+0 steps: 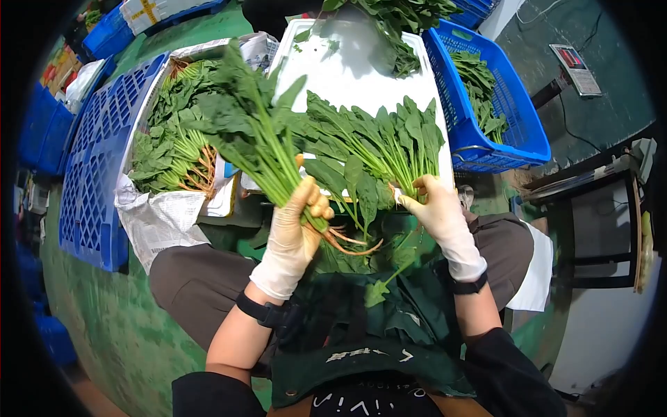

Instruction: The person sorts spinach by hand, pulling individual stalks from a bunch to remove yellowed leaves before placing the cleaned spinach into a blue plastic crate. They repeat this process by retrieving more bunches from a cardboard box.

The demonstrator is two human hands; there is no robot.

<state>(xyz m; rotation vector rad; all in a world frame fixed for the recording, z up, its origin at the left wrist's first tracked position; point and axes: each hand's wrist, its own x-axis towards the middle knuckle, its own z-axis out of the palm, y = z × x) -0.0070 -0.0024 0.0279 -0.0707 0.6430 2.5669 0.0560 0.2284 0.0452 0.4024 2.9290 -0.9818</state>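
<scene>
My left hand [295, 226], in a pale glove, is closed around the stems of a bunch of spinach [260, 139]. The leaves point up and away, and thin orange-brown roots [347, 243] stick out below the fist. On the white foam board [330, 69] lies more spinach [389, 142], its stem ends towards me. My right hand [441, 212], gloved too, has thumb and forefinger at those stem ends, closed on them as far as I can see. Loose leaves [379, 292] hang or lie over my dark green apron [347, 347].
Left of the board, a paper-lined box [149, 222] holds spinach with roots. A blue crate [517, 132] with spinach stands at the right. More leaves [410, 14] lie at the board's far end. A blue pallet [90, 201] and a scale display [577, 69] flank the area.
</scene>
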